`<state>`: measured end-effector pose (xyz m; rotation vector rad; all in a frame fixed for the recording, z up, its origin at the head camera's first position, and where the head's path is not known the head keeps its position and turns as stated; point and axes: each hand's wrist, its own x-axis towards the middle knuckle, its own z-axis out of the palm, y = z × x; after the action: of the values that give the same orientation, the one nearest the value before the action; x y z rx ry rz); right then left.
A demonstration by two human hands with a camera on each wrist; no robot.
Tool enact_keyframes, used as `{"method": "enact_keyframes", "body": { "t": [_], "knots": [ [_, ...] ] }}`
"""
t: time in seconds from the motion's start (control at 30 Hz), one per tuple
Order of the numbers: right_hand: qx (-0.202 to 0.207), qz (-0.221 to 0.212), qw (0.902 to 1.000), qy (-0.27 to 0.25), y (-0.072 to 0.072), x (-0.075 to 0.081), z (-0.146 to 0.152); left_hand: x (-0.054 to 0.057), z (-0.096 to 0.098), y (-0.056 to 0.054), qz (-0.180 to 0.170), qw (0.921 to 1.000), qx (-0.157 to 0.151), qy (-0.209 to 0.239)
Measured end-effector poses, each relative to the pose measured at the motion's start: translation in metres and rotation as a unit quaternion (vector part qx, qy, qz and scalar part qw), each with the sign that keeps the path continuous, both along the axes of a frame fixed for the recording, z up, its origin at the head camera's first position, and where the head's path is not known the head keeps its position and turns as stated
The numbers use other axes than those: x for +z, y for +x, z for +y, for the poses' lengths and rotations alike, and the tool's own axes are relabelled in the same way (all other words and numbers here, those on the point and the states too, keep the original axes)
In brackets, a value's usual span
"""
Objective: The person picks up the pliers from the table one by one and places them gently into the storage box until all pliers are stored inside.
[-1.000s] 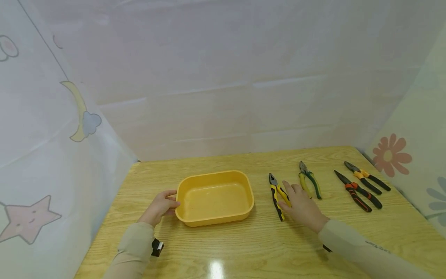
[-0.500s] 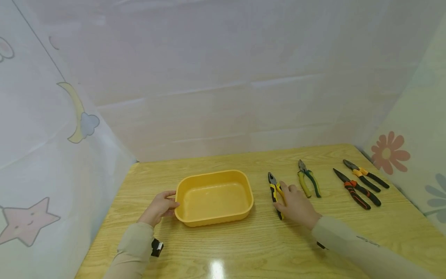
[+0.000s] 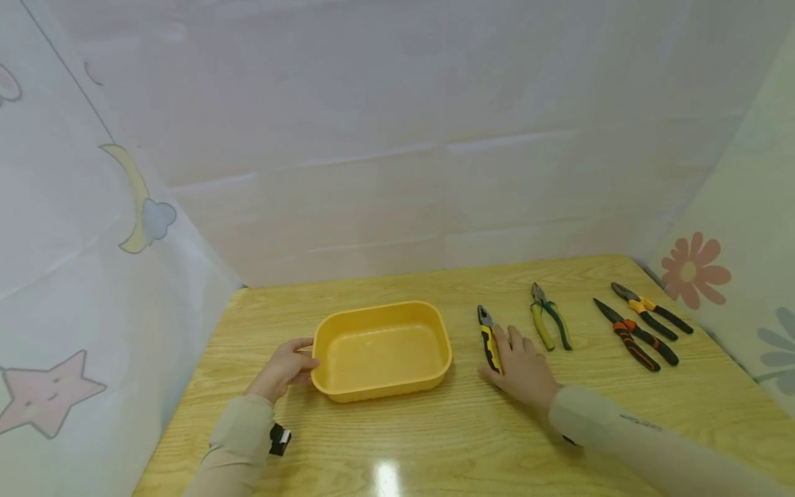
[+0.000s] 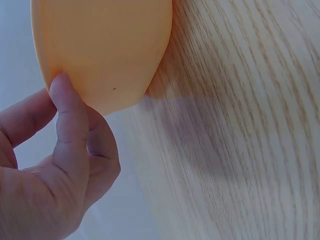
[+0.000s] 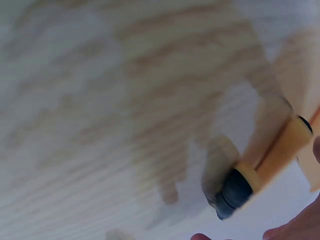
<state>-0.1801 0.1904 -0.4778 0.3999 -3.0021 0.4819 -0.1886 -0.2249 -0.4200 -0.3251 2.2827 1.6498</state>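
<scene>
My left hand pinches the left rim of a yellow plastic tray, thumb inside the wall and fingers outside. The left wrist view shows the thumb against the tray's wall. Right of the tray, black-and-yellow combination pliers lie on the table with the head pointing away. Over their handles is my right hand, fingers extended and thumb at the left handle's lower end. One handle is hidden beneath it. The right wrist view is blurred; handle ends show apart from the fingertips at the bottom edge.
Green-and-yellow pliers lie just behind my right hand. Farther right are red-and-black long-nose pliers and orange-and-black pliers. A printed cloth walls in the wooden table at the back and sides.
My right hand has shifted slightly left and toward me over the black-and-yellow pliers, covering their right handle. My left hand and the tray have stayed put.
</scene>
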Motion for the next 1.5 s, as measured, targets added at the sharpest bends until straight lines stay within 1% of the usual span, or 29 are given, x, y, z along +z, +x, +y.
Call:
{"method": "enact_keyframes", "body": {
  "t": [0.2,0.3,0.43,0.5,0.7,0.8,0.93,1.07,1.27,1.4,1.5],
  "knots": [
    [0.003,0.026,0.9990,0.037,-0.002,-0.013,0.001,0.002,0.002,0.000,0.002,1.0000,-0.003,-0.002],
    [0.002,0.035,0.9983,0.046,-0.003,-0.019,0.001,0.001,0.002,0.000,0.002,1.0000,-0.005,-0.006],
    [0.002,0.034,0.9983,0.048,-0.004,-0.024,0.002,0.000,0.003,0.000,0.001,1.0000,-0.001,-0.005],
    [0.003,0.027,0.9986,0.046,-0.004,-0.025,0.002,0.000,0.002,0.000,-0.001,1.0000,-0.001,-0.004],
    [0.000,-0.007,0.9996,0.029,-0.004,-0.024,0.001,0.000,0.002,0.000,-0.003,1.0000,-0.002,0.000],
    [-0.005,-0.015,0.9996,0.025,-0.005,-0.025,0.000,0.000,0.002,-0.001,-0.001,1.0000,-0.001,0.000],
    [-0.009,-0.022,0.9988,0.042,-0.007,-0.026,-0.002,-0.001,0.002,-0.001,-0.002,1.0000,0.000,-0.002],
    [-0.005,-0.020,0.9972,0.072,-0.008,-0.024,-0.006,-0.001,0.001,0.000,-0.002,1.0000,0.001,-0.004],
    [-0.004,0.001,0.9952,0.098,-0.006,-0.020,-0.009,-0.002,0.001,0.001,0.001,1.0000,0.002,0.000],
    [-0.002,0.021,0.9950,0.097,-0.005,-0.016,-0.010,-0.003,0.001,0.000,0.000,0.9999,0.011,-0.001],
    [0.003,0.019,0.9964,0.083,-0.005,-0.012,-0.011,-0.003,0.001,0.000,-0.001,0.9999,0.011,0.001]
  ]
}}
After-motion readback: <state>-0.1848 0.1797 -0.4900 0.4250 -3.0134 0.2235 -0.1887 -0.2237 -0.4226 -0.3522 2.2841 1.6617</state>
